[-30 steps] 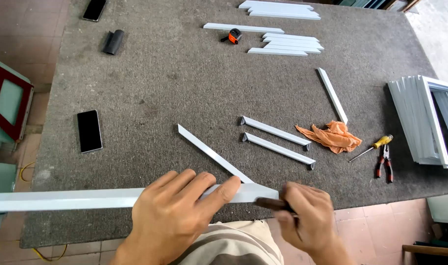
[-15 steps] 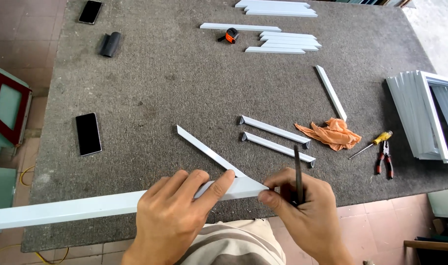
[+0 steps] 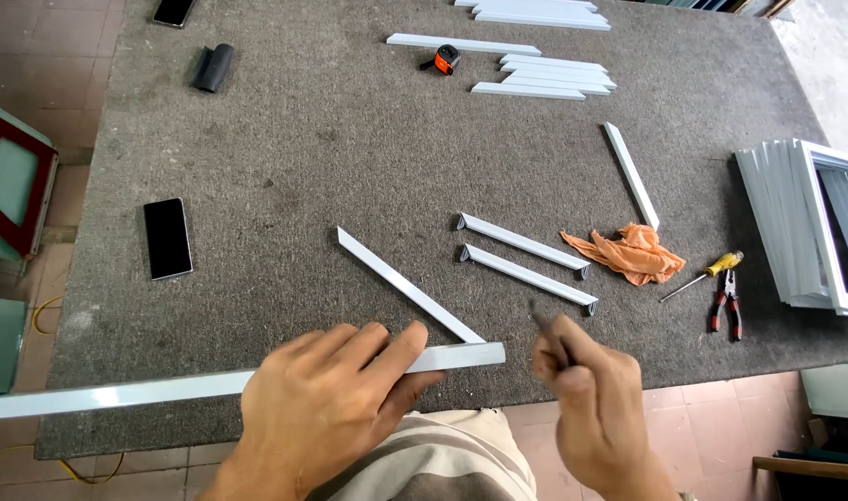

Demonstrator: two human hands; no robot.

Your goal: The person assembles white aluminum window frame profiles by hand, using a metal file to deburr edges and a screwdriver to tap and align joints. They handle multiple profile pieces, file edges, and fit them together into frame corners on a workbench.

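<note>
Our left hand (image 3: pixel 326 404) presses flat, fingers spread, on the long white strip (image 3: pixel 117 394) lying left-to-right along the bench (image 3: pixel 349 158) edge; our right hand (image 3: pixel 595 399), fingers pinching a thin dark tool (image 3: pixel 546 332), hovers just off its right end.

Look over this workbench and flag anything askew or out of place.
The long white strip under the left hand sticks out well past the table's left edge, unsupported. A crumpled orange rag lies loose beside a white bar. Nothing looks spilled or broken.

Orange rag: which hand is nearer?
Right. The right hand, gripping a thin dark tool, sits below-left of the orange rag, apart from it. The left hand presses on the long white strip at the table edge, farther left.
</note>
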